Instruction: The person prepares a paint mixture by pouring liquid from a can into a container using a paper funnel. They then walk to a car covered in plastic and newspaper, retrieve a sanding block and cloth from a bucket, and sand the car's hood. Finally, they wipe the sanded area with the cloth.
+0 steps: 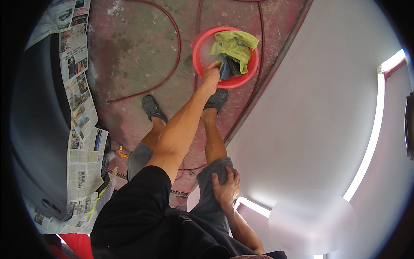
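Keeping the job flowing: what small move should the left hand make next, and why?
Probably ease the dark blue-grey piece up from the round red plastic bucket: the left hand reaches in right at it, while the bunched yellow-green cloth lies mostly beyond it.

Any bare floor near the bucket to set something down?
Widest: floor between newspaper and curved hose. Smaller: between that and the straight hose left of the bucket. Crowded: the bucket, cloth inside, left hand over its rim; right of it, another hose runs close.
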Motion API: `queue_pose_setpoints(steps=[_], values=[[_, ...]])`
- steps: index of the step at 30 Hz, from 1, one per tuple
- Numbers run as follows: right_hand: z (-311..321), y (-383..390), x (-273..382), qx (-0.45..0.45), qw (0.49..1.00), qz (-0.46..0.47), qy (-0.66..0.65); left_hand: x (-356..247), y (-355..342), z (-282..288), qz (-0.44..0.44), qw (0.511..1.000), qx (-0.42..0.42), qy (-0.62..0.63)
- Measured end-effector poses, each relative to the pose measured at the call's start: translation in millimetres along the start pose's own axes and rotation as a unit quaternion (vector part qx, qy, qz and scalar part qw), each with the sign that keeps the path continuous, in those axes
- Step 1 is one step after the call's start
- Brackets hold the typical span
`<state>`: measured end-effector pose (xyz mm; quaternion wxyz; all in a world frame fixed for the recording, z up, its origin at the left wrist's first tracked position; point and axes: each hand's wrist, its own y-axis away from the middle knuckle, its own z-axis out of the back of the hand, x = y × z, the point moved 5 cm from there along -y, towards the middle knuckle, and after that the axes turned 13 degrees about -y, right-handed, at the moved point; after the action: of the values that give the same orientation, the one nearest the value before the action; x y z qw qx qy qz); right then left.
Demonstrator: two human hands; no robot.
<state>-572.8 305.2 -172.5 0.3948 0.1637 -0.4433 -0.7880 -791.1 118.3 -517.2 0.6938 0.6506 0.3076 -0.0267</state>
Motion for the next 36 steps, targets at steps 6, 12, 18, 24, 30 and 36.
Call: queue_pose_setpoints(steps=[6,12,18,24,30,36], values=[[2,1,1,0.002,1.0,0.001,-0.006,-7,1,16,0.059,0.997,-0.037,0.033],[3,-1,-2,0.004,1.0,0.005,-0.011,-26,23,11,-0.022,0.997,-0.032,-0.072],[4,-1,-2,0.01,1.0,0.01,-0.009,-49,48,4,-0.234,0.898,-0.117,-0.353],[7,-4,-5,0.023,1.0,0.007,-0.006,-46,78,-22,-0.313,0.817,-0.066,-0.48],[10,-9,-11,0.023,1.0,0.012,-0.002,-37,54,-2,-0.233,0.899,-0.129,-0.348],[15,-10,-13,0.012,1.0,-0.004,-0.023,-33,-27,22,0.053,0.985,-0.163,-0.008]])
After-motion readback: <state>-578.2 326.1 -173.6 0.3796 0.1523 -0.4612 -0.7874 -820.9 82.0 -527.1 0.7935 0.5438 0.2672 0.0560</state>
